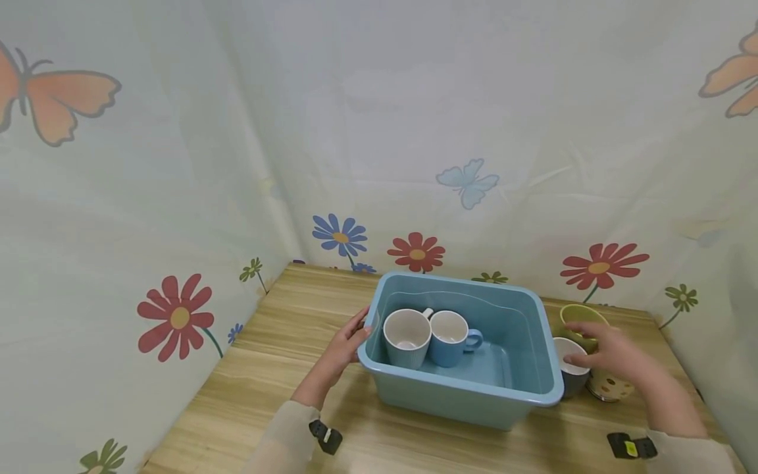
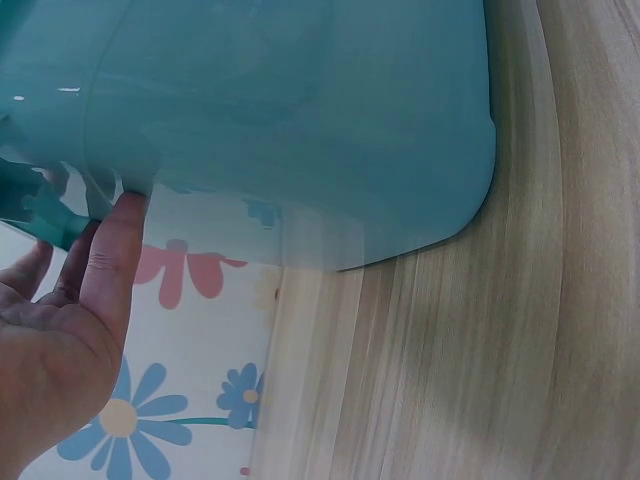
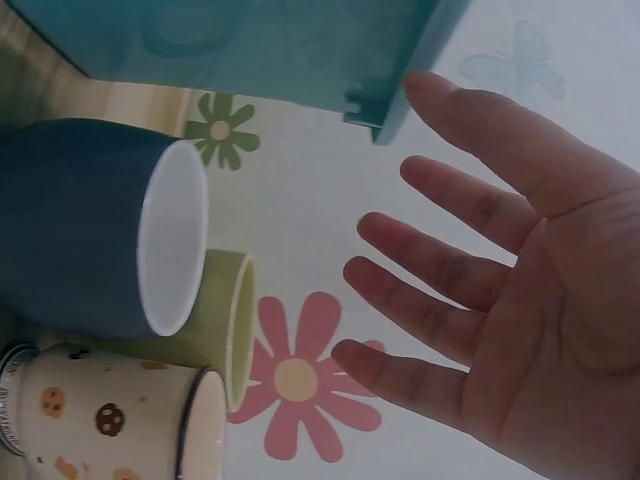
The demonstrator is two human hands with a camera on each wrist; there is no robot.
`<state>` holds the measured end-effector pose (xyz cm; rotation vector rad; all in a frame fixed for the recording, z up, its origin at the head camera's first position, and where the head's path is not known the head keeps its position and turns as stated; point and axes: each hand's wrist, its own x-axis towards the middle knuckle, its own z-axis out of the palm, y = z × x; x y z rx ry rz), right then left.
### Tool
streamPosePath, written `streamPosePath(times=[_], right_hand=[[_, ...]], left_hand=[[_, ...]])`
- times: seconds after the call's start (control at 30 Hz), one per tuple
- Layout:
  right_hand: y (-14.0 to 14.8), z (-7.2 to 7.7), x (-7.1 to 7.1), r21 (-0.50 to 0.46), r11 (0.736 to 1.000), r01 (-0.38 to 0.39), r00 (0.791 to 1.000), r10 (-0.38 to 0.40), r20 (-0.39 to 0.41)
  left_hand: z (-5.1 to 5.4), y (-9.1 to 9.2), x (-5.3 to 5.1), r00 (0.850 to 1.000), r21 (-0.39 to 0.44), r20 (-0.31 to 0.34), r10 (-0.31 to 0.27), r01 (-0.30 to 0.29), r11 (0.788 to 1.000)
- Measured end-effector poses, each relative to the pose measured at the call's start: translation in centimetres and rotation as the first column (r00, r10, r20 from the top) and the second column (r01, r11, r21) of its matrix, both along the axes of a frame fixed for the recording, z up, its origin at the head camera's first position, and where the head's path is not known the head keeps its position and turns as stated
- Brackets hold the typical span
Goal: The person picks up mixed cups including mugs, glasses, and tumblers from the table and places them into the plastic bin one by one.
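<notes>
With the blue tub (image 1: 438, 399) steadied by the left grip (image 1: 345, 344) clamped on its rim, the spread-apart right grip (image 1: 610, 352) is probably best eased down gently over the dark cup (image 3: 85, 230) just beside the tub on the worktop (image 1: 284, 329), so nothing's knocked.

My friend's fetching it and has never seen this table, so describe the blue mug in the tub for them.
On the wooden table stands a large blue tub. Inside, toward the left in the head view, the blue mug stands just right of a pale mug. Both are whitish inside, but only this one is blue outside.
</notes>
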<state>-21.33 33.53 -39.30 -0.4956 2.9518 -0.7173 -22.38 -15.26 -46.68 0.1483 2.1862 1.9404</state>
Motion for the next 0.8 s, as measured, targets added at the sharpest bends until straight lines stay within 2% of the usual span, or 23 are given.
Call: streamPosePath(times=[0.13,0.2,0.4,0.5,0.7,0.8], right_hand=[[0.0,-0.6,0.0,0.012,1.0,0.011,0.999,-0.011,0.035],[0.0,-1.0,0.1,0.01,1.0,0.005,1.0,-0.005,0.028],[0.4,-2.3,0.0,0.028,1.0,-0.011,0.999,0.012,-0.048],[0.7,-3.2,-0.1,0.025,0.999,-0.021,0.998,0.022,-0.06],[0.7,-4.3,-0.2,0.016,1.0,-0.015,0.999,0.015,-0.03],[0.5,-4.3,-0.2,0.022,1.0,0.001,1.0,-0.001,0.009]], left_hand=[[-0.1,0.0,0.0,1.0,0.001,0.002,0.0,0.0,1.0],[-0.1,0.0,0.0,1.0,0.003,0.002,0.001,-0.001,1.0],[0.0,0.0,0.0,1.0,0.003,-0.008,0.008,-0.008,1.0],[-0.1,-0.1,0.1,1.0,0.002,-0.031,0.006,-0.006,1.0],[-0.2,-0.2,0.3,0.996,0.003,-0.087,-0.011,0.012,1.0],[-0.1,-0.1,0.3,0.998,0.002,-0.061,-0.01,0.011,1.0]])
